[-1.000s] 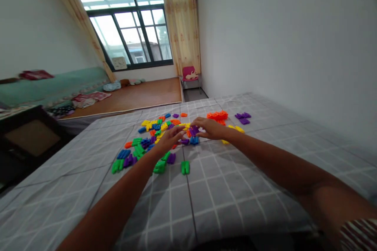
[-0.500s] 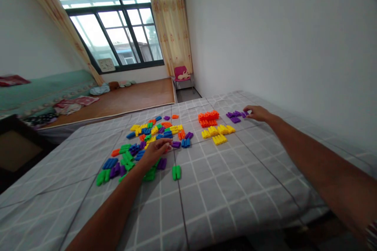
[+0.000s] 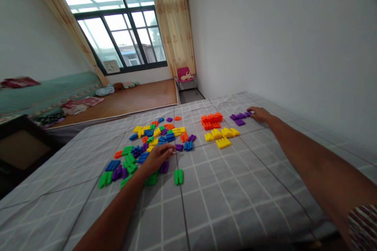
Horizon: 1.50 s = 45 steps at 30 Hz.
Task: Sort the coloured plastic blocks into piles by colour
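Small ribbed plastic building blocks in several colours lie on a grey checked cloth (image 3: 218,200). My left hand (image 3: 159,158) reaches over the mixed heap, thumb and fingers drawn together at the end of a purple block (image 3: 179,147); its fingertips are partly hidden. At the far right, my right hand (image 3: 258,114) pinches a purple block (image 3: 247,113) at the end of a short purple row (image 3: 238,117). Beside that row stand a stacked orange group (image 3: 211,120) and a yellow group (image 3: 222,136). A single green block (image 3: 178,177) lies nearer to me.
Loose green (image 3: 129,161), blue (image 3: 112,165) and yellow blocks (image 3: 141,129) spread to the left. A white wall (image 3: 279,39) borders the right side. Beyond the cloth are a brown bed surface (image 3: 141,96), a pink chair (image 3: 184,74) and a window (image 3: 123,35).
The whole view has shifted slightly. Both hands stay in nearly the same places, the right still at the purple row and the left at the purple block.
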Each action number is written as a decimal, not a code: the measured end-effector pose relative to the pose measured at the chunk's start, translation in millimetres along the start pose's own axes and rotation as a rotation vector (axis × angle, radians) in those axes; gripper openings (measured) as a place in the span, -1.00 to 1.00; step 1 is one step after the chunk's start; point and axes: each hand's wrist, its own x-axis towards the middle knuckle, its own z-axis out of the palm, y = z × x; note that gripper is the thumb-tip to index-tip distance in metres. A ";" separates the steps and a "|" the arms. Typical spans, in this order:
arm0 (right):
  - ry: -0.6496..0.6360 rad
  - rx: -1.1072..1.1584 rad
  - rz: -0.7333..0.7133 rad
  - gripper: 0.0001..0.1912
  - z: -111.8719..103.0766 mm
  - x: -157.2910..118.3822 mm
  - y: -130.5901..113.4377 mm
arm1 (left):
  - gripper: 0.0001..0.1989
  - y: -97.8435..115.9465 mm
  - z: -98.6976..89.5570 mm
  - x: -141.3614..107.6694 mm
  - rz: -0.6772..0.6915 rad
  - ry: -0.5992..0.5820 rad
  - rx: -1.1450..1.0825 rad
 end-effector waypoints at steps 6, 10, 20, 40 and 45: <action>-0.021 0.010 -0.075 -0.49 -6.2 -3.1 -5.6 | -0.62 1.7 0.6 -4.6 0.072 -0.031 0.017; 0.144 -0.023 -0.123 -0.51 -22.5 2.1 -27.1 | -0.63 4.0 -26.2 -0.6 0.163 0.085 0.112; 0.066 0.118 -0.916 -0.66 -46.5 -49.2 -285.1 | -0.63 -43.2 -110.5 -8.0 0.094 0.003 0.877; -0.545 0.031 -1.061 -0.58 20.5 -111.8 -498.6 | -0.75 -90.3 -143.1 -24.4 0.094 0.582 0.416; -0.554 0.218 -1.022 -0.68 24.0 -98.4 -486.2 | -0.70 -89.4 -137.1 -23.5 0.063 0.530 0.054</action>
